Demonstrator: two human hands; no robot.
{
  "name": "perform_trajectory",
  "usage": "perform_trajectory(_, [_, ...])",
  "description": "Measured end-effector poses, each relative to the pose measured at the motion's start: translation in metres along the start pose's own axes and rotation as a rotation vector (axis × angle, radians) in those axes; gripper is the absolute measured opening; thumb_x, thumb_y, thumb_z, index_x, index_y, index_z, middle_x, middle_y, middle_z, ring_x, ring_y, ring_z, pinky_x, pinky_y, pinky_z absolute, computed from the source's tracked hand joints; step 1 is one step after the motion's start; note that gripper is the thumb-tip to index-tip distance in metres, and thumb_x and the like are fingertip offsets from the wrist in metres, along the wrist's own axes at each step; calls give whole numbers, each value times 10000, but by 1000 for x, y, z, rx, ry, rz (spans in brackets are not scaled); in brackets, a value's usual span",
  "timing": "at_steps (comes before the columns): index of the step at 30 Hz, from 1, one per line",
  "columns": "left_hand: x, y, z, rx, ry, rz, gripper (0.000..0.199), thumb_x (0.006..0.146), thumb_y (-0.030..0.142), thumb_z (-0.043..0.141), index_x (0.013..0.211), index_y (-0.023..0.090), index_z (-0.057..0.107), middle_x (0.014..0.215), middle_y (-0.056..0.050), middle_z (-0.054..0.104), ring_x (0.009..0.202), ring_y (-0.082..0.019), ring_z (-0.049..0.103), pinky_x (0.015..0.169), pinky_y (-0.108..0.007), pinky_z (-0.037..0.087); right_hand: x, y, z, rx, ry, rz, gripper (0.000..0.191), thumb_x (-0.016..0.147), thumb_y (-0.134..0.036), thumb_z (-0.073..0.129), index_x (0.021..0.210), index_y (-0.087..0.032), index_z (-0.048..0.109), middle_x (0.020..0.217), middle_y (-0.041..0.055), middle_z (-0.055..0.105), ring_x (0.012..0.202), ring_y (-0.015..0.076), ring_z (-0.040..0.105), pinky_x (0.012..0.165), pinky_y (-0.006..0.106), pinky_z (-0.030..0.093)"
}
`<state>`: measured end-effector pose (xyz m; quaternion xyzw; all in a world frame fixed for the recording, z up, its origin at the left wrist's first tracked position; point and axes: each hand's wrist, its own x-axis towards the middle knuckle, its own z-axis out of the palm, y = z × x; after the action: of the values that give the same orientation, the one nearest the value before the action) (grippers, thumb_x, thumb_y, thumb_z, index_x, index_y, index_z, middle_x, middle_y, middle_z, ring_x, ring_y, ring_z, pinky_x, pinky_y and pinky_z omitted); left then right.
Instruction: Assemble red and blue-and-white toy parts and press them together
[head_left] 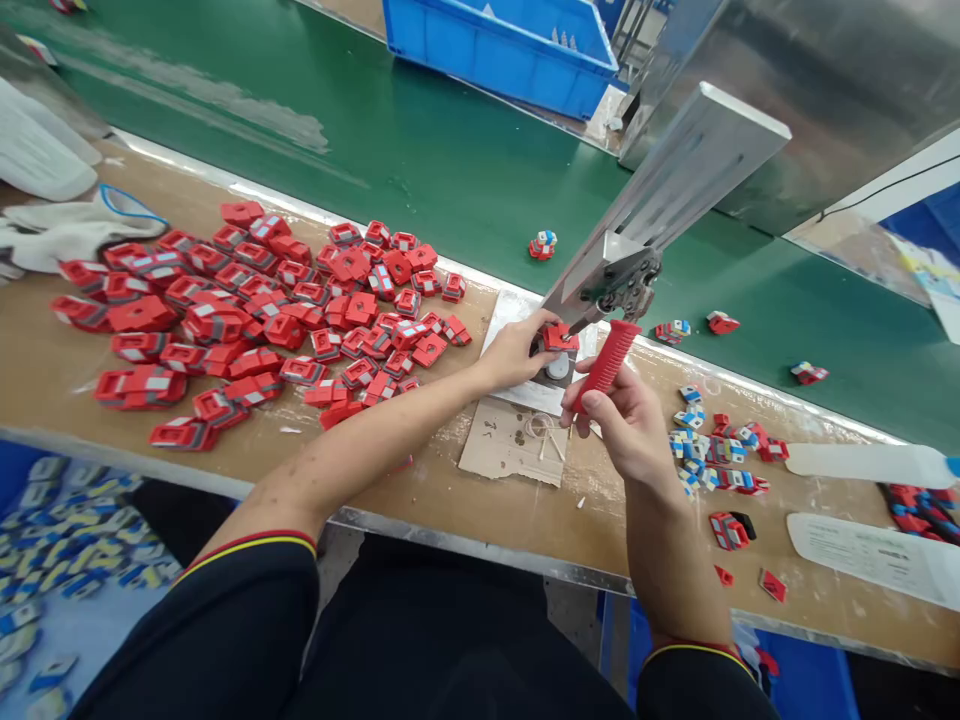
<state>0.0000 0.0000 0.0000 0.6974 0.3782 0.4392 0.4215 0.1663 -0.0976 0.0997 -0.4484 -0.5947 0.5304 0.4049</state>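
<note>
My left hand [516, 352] holds a small red toy part [559, 337] over the round base of a metal press [609, 278]. The fingers of my right hand [628, 415] are wrapped round the red ribbed handle [609, 362] of the press, which slants upward. Under the press lies a white plate [504, 318], and nearer me a piece of cardboard [495, 440] bears a clear ring and small white sticks. A big heap of red and grey toy parts [225, 322] spreads to the left of my left hand.
Behind the bench runs a green conveyor belt [450, 160] with a few toy pieces on it. A blue crate [502, 50] stands beyond. Blue, white and red pieces [691, 447] and clear bottles [862, 460] lie on the right. White gloves [67, 232] rest at the far left.
</note>
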Motion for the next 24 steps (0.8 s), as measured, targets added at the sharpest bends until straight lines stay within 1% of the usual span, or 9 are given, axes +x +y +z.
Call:
perform_trajectory(6, [-2,2,1,62,-7,-14,385,903,205,708,1277,214,616,1058,-68,806,962,-224,771,922,-380,615,26,34,5,-137,73,-75,421,943,-635,718,1080,-249,619,964,17,726,549,94,636,465,264,470])
perform_trajectory(10, [-1,9,-6,98,-47,19,451,895,181,709,1334,197,605,1163,-101,803,1076,-252,776,1006,-417,610,29,47,-3,-138,93,-133,517,909,-702,726,1151,-257,627,1064,54,749,635,123,663,477,260,486])
perform_trajectory(12, [-2,14,-28,185,-49,72,520,867,182,744,1368,192,606,1302,-132,771,1208,-279,745,1088,-442,585,16,49,-16,-168,181,-202,535,922,-700,712,1229,-269,634,1138,78,747,707,153,694,498,275,511])
perform_trajectory(14, [-8,19,-65,352,-37,107,504,865,208,748,1356,180,638,1385,-151,733,1289,-301,704,1136,-456,554,-2,49,-34,-249,278,-278,474,975,-659,663,1251,-274,664,1125,87,748,740,175,698,531,302,531])
perform_trajectory(15, [-13,22,-86,460,-50,103,433,885,210,710,1315,178,669,1366,-145,739,1286,-300,699,1141,-457,542,-12,48,-43,-317,299,-301,416,1001,-626,641,1211,-271,694,1050,78,753,724,180,689,543,312,530])
perform_trajectory(17, [-24,28,-128,675,-115,54,320,903,199,645,1212,172,722,1237,-128,770,1189,-296,722,1088,-454,546,-27,47,-58,-513,241,-306,313,1021,-555,649,1090,-265,742,856,44,734,643,176,647,560,323,515])
perform_trajectory(19, [-36,34,-155,859,-208,-18,261,928,268,647,1152,181,750,1167,-117,776,1145,-308,726,1053,-462,542,-34,45,-63,-688,93,-281,294,1013,-538,673,1034,-257,756,761,28,712,604,180,628,588,338,519])
perform_trajectory(21, [-47,38,-163,1021,-287,-55,272,925,363,696,1126,192,765,1122,-116,773,1122,-330,720,1050,-487,528,-35,46,-60,-785,-32,-257,344,1004,-574,672,1057,-245,752,781,42,727,637,202,659,625,356,540])
perform_trajectory(24, [-66,39,-145,1223,-269,-60,317,873,402,777,1105,186,770,1133,-159,759,1167,-386,683,1077,-542,500,-31,51,-50,-873,-66,-235,377,1009,-591,652,1085,-231,738,853,72,752,700,229,702,659,369,552])
